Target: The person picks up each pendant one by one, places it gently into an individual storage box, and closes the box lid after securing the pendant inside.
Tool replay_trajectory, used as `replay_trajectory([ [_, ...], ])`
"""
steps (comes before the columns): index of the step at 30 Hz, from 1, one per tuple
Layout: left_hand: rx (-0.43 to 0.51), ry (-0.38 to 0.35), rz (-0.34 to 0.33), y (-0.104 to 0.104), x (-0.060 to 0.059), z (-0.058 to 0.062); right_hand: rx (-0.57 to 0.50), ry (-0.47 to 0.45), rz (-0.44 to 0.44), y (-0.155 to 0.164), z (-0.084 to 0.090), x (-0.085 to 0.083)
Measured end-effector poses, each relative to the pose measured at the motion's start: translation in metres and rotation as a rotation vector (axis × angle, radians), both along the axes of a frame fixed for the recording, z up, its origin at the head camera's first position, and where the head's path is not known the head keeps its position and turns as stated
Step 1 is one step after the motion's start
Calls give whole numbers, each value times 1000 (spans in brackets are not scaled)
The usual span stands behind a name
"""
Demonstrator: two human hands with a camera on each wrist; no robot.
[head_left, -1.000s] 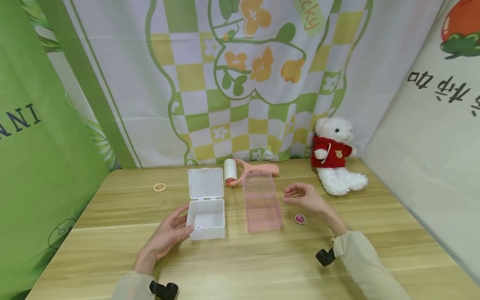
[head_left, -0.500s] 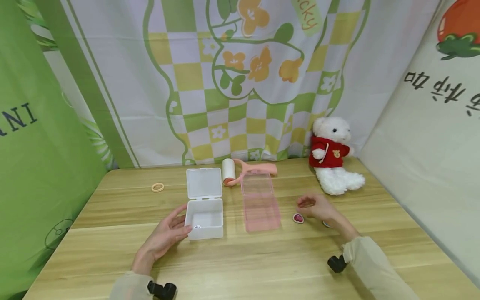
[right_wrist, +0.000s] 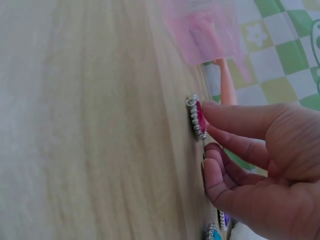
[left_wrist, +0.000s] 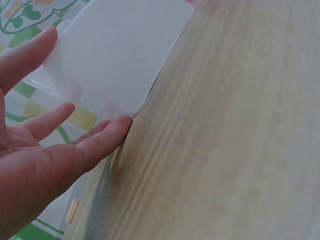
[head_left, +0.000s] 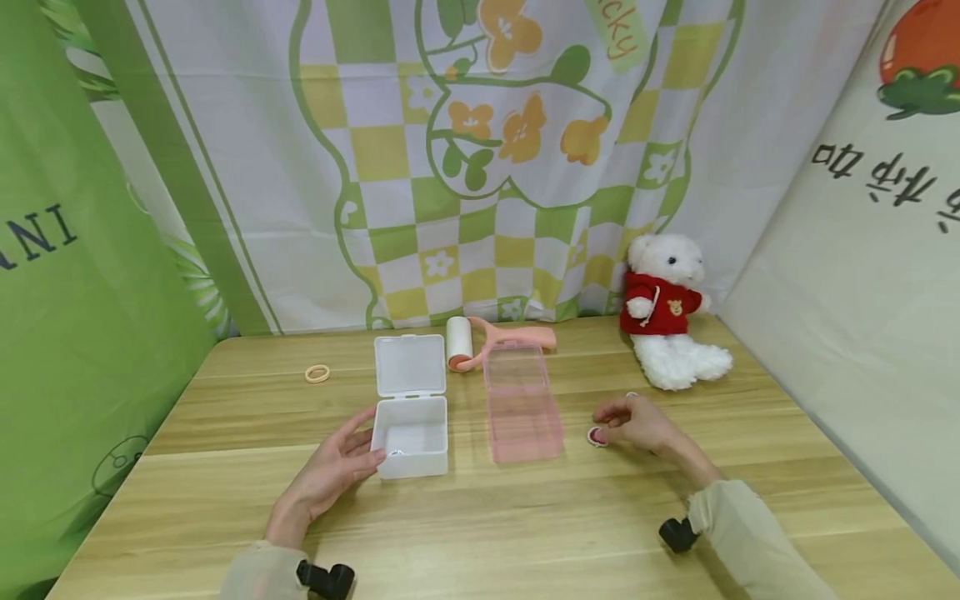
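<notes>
My left hand (head_left: 333, 471) rests its spread fingers against the left side of an open white plastic box (head_left: 416, 467), the thumb at its front corner. A small silvery thing (head_left: 395, 453) lies inside the box. My right hand (head_left: 641, 423) is low over the table, fingers bent, with a fingertip touching a pink gem pendant (right_wrist: 199, 119) edged in silver beads. The pendant still lies on the table; part of it is covered in the head view. Beside that hand, in the right wrist view, are a blue gem piece (right_wrist: 214, 233) and a purple one (right_wrist: 226, 219), both partly hidden.
Between the hands lies an open pink translucent case (head_left: 525, 429). Behind it is a lint roller (head_left: 517, 335) with a pink handle. A pale orange ring (head_left: 317, 373) lies at the left. A white plush toy (head_left: 663, 308) in a red hoodie sits at back right.
My right hand has moved right and down from beside the pink case to the pink gem pendant, and its fingers now touch it. The left hand stays at the white box.
</notes>
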State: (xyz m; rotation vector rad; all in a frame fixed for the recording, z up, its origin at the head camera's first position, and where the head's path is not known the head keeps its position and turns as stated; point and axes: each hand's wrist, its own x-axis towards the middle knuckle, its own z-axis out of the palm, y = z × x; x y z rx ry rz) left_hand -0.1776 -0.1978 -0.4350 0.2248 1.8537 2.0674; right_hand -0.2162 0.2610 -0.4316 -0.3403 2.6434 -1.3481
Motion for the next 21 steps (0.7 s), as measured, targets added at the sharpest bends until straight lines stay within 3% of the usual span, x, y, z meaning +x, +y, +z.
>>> replay_trajectory([
  [10,23,22,-33,0,0,1,136,110,44,-4,1,0],
  [21,22,24,-36,-1,0,1,144,113,-6,-6,-1,3],
])
